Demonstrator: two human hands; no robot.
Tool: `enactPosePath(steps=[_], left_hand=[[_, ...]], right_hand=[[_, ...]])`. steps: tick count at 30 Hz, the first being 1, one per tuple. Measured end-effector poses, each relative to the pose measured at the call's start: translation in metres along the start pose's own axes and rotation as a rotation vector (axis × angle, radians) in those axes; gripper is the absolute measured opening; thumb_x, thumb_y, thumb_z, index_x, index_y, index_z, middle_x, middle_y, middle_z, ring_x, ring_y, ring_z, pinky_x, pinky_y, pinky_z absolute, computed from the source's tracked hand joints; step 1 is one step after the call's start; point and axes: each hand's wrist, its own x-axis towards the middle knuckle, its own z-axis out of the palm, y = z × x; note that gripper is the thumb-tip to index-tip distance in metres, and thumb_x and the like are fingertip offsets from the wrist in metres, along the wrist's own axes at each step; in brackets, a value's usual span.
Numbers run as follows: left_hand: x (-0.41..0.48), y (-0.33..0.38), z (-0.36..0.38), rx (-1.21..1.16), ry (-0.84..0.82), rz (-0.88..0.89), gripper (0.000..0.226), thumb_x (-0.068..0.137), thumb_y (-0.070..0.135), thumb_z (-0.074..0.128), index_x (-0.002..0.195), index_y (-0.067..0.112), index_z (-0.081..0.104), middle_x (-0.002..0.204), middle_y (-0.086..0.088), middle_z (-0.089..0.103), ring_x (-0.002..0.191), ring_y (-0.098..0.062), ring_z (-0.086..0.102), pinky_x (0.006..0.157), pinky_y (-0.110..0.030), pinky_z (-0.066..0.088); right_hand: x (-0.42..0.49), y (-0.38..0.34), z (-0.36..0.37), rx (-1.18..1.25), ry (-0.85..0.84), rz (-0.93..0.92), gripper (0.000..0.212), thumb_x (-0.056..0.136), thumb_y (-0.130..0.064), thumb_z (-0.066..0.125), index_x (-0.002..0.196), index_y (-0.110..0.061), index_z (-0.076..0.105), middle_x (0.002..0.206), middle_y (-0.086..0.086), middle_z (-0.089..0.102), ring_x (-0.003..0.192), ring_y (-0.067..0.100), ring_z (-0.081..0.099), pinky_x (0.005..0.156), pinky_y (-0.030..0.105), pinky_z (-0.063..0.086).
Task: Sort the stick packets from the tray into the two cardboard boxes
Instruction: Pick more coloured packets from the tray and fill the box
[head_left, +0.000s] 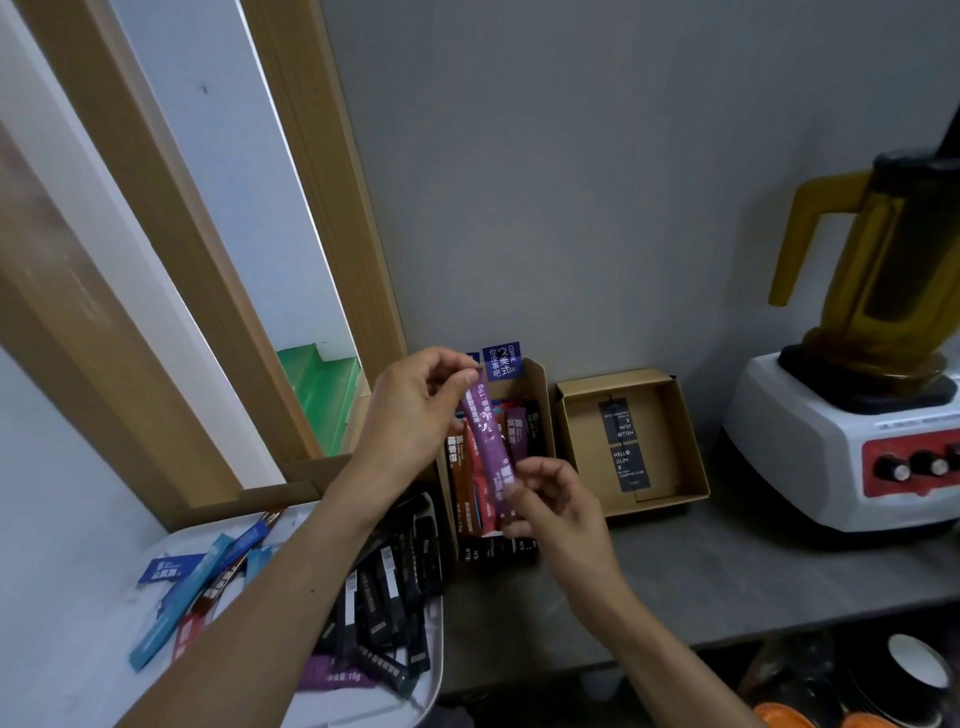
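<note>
Grey worktop (727, 582) runs along a grey wall, with a white-based blender (852, 447) carrying an amber jug at the right. White tray (104, 649) at the lower left holds a heap of blue, brown, black and purple stick packets (384, 587). Two open cardboard boxes sit side by side right of the tray: the left-hand box (537, 395) is packed with coloured packets, the right-hand box (582, 441) holds two black ones lying flat. Left hand (415, 410) pinches the top end and right hand (556, 504) the bottom end of a purple packet (488, 447), held tilted above the left-hand box.
</note>
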Motion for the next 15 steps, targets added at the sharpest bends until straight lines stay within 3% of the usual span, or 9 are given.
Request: enactPosePath(steps=[4,7,10,12,15], left_hand=[[-0.003,0.0,-0.008,-0.023,-0.012,-0.04,0.009,0.098,0.024,0.067,0.102,0.031,0.064,0.103,0.005,0.072,0.098,-0.015,0.072,0.064,-0.023,0.059],[-0.006,-0.003,-0.022,0.26,-0.147,-0.071,0.01,0.092,0.028,0.074,0.092,0.036,0.069,0.097,0.014,0.073,0.098,-0.005,0.068,0.077,-0.033,0.062],[-0.009,-0.003,-0.026,0.422,-0.189,-0.049,0.008,0.087,0.037,0.078,0.086,0.041,0.072,0.1,0.019,0.074,0.1,0.0,0.066,0.083,-0.038,0.061],[-0.01,0.005,-0.023,0.328,-0.125,0.018,0.012,0.088,0.042,0.076,0.1,0.04,0.073,0.1,0.019,0.073,0.096,0.002,0.067,0.079,-0.026,0.058],[-0.008,0.015,-0.015,0.175,-0.207,0.056,0.027,0.088,0.04,0.075,0.114,0.036,0.072,0.101,0.018,0.073,0.094,0.005,0.067,0.072,-0.011,0.052]], right_hand=[[0.002,-0.023,0.0,0.323,0.046,0.093,0.047,0.074,-0.022,0.078,0.117,-0.007,0.065,0.11,0.014,0.075,0.093,0.021,0.075,0.083,0.039,0.057],[0.006,-0.037,-0.003,0.397,0.152,0.023,0.043,0.076,-0.024,0.076,0.116,-0.008,0.067,0.104,0.006,0.079,0.098,0.018,0.076,0.086,0.037,0.057],[0.009,-0.044,-0.002,0.234,0.209,-0.12,0.031,0.085,-0.02,0.077,0.114,-0.013,0.069,0.107,0.003,0.077,0.104,0.021,0.074,0.087,0.036,0.06],[0.012,-0.045,0.0,0.041,0.199,-0.231,0.034,0.087,-0.012,0.078,0.119,-0.015,0.066,0.106,0.002,0.076,0.102,0.017,0.074,0.087,0.031,0.061],[0.017,-0.044,0.006,-0.175,0.086,-0.307,0.048,0.087,-0.007,0.078,0.129,-0.017,0.059,0.101,0.002,0.073,0.097,0.013,0.073,0.088,0.027,0.06]])
